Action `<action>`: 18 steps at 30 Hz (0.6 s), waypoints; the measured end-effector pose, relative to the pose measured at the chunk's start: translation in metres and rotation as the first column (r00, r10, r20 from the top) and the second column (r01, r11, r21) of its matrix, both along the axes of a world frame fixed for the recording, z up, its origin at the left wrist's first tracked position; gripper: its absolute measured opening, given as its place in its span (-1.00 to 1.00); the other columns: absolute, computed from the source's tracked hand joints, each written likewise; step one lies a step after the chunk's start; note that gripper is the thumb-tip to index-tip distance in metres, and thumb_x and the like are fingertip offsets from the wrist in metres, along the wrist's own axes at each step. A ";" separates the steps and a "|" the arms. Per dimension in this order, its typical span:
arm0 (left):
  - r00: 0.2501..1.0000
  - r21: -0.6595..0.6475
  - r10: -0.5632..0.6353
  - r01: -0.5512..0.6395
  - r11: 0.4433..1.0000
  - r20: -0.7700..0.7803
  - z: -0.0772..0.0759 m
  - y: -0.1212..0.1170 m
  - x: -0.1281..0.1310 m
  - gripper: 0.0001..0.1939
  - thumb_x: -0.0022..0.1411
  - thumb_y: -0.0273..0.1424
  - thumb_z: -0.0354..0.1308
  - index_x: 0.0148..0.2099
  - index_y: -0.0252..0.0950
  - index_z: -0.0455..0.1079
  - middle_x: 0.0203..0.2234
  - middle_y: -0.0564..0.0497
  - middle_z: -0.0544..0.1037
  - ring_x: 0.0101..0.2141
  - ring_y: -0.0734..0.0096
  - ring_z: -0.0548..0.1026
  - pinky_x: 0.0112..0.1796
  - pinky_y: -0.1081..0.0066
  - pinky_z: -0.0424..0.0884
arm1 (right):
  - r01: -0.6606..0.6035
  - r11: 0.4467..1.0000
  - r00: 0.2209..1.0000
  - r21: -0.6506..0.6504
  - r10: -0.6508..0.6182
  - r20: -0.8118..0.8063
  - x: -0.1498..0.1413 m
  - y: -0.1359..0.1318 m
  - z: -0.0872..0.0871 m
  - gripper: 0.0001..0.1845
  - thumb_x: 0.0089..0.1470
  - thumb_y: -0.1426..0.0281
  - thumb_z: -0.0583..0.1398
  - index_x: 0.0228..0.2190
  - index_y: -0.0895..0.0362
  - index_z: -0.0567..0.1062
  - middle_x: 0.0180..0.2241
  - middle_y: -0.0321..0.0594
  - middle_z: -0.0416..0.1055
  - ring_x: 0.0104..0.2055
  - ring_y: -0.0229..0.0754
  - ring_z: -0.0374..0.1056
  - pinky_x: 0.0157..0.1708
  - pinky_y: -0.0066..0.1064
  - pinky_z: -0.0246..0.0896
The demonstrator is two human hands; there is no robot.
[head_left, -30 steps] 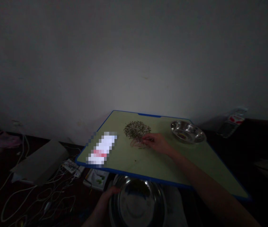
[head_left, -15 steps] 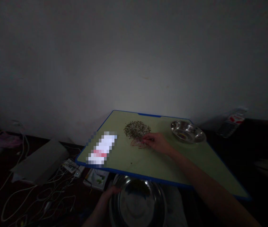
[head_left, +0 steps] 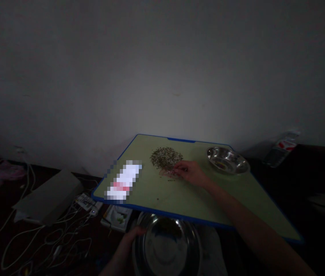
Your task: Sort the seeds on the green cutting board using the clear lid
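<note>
A pile of small dark green-brown bits, perhaps seeds or beans (head_left: 165,156), is spread on a pale green tabletop (head_left: 205,203) with a blue rim. My right hand (head_left: 190,172) rests at the near right edge of the pile, fingers pinched together over a pinkish patch; what they hold, if anything, is too small to make out. Below the table's front edge, my left hand (head_left: 135,234) grips the rim of a large steel basin (head_left: 166,247), thumb on top. A dark greenish mass shows at the basin's far side.
A shallow steel bowl (head_left: 228,161) stands at the table's right with something small inside. A blurred-out bright phone-like object (head_left: 124,181) lies at the left. Tangled cables (head_left: 56,237), a grey box (head_left: 49,195) and a white tray (head_left: 118,217) are at lower left.
My right hand has barely shifted at the pile's edge, and a few dark bits now lie just below the pinkish patch. My left hand and the basin stay put.
</note>
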State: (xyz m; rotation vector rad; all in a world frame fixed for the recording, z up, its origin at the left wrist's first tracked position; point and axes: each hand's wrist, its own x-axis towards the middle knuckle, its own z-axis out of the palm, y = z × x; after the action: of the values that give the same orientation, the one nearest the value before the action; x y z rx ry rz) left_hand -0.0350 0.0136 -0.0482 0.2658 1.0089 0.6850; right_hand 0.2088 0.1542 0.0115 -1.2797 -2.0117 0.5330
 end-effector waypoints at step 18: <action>0.999 0.013 0.004 -0.005 1.000 0.043 -0.003 0.002 -0.002 -0.79 -0.08 -0.35 0.14 -0.38 -0.36 0.48 -0.64 -0.05 0.56 -0.44 0.13 0.49 -0.29 0.25 0.28 | -0.029 0.999 1.000 -0.028 0.029 -0.008 0.000 0.001 -0.004 -0.84 -0.07 0.36 0.14 -0.42 0.14 0.48 -0.51 -0.27 0.45 -0.52 -0.30 0.33 -0.51 -0.50 0.17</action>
State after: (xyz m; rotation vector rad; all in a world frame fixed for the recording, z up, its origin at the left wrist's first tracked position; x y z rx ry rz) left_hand -0.0371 0.0160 -0.0515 0.2597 0.9648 0.6987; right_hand 0.2089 0.1556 0.0075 -1.2653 -2.0262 0.5813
